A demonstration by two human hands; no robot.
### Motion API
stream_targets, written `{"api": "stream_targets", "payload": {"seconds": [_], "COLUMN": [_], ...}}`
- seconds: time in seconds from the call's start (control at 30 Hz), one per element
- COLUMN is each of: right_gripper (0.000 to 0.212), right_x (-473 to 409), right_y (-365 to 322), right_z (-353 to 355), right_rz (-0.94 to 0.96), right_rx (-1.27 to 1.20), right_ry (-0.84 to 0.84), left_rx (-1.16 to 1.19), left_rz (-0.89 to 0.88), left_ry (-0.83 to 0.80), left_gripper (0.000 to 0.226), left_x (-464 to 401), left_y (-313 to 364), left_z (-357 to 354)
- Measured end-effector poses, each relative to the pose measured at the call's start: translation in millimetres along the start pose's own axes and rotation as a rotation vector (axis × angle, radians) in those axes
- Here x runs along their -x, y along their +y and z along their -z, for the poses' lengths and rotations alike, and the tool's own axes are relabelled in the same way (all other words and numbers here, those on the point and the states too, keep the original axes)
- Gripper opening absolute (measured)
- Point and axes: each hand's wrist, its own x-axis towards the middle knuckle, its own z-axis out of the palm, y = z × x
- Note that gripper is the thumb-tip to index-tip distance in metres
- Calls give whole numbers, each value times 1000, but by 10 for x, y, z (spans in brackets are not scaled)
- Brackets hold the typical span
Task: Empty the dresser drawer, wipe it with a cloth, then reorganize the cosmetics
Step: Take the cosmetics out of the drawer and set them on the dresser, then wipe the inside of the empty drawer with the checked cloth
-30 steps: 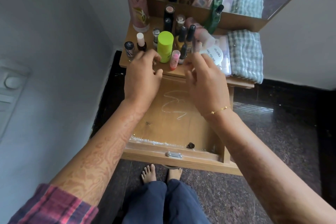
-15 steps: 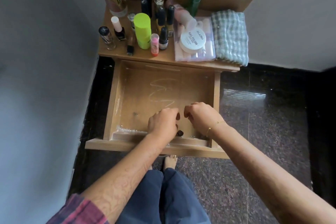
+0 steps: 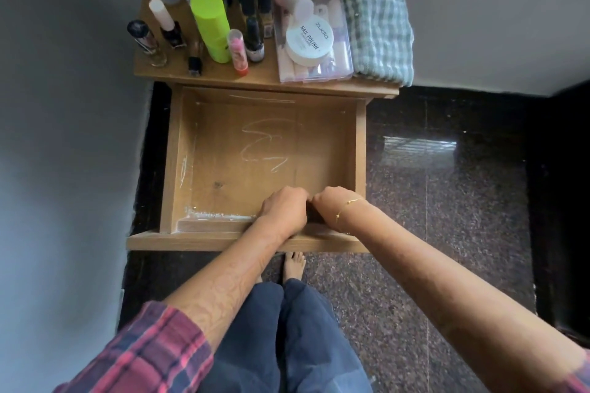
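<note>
- Step in hand, as I judge it: finishing the emptying. The drawer (image 3: pixel 223 143) stands pulled out and looks bare but for chalky scribbles on its floor and a pale line of dust along the near edge.
- Both hands are down at the drawer's near right corner, knuckles up and touching each other. The left hand (image 3: pixel 282 209) and right hand (image 3: pixel 335 207) have their fingers curled under, out of sight, so I cannot tell whether they pinch anything.
- A dark patch shows in the gap between the hands; what it is cannot be told.
- The cosmetics already stand on the dresser top (image 3: pixel 255 81): a green tube (image 3: pixel 210 24), small polish bottles, a pink stick (image 3: pixel 238 51), and a round tub (image 3: pixel 309 41) on a clear case (image 3: pixel 343 57).
- The cloth (image 3: pixel 380 32), checked and folded, lies at the right end of the top, just beside the case, untouched.
- Next move likely calls for lifting out whatever remains in that corner, setting it on top, then reaching for the cloth to wipe the dust and marks.
</note>
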Motion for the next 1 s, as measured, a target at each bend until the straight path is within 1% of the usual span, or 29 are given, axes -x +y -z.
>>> {"api": "stream_targets", "payload": {"seconds": [0.13,0.23,0.3,0.37,0.43,0.5,0.53,0.57,0.63,0.7,0.77,0.83,0.87,0.93,1.0], "right_gripper": [26,21,21,22,24,24,23,21,17,14,14,14,14,16,21], "right_x": [-17,-68,-87,-111,-131,-123,-118,-104,-69,-10,93,230,276,289,200], "right_y": [-16,-58,-84,-93,-105,-128,-135,-146,-166,-179,-174,-131,-86,36,172], "right_z": [-3,12,4,-13,-10,55,115,195,377,571,781,1020,1157,1459,1757], "right_rz": [-23,-95,-137,-158,-172,-162,-141,-113,-62,-15,30,56,53,25,-26], "right_rx": [-125,-309,-445,-603,-828,-1052,-1106,-1100,-972,-835,-784,-798,-816,-857,-853], "right_ry": [14,58,82,118,178,290,361,438,600,776,1003,1255,1345,1437,1453], "left_rx": [87,121,158,257,429,648,781,932,1207,1393,1536,1587,1571,1485,1392], "left_rz": [65,128,167,190,211,233,234,224,167,71,4,-4,7,31,14], "left_ry": [38,85,127,181,253,317,335,349,362,364,364,354,355,385,414], "left_gripper": [28,27,21,14,15,23,27,29,29,22,15,7,4,6,11], "left_x": [-51,-113,-143,-156,-159,-166,-169,-157,-106,-39,11,-3,-30,-86,-129], "left_y": [11,16,-2,-28,-63,-113,-146,-174,-195,-158,-95,-50,-40,-24,-3], "left_z": [-59,-93,-99,-77,-11,109,183,272,459,631,766,824,831,837,849]}}
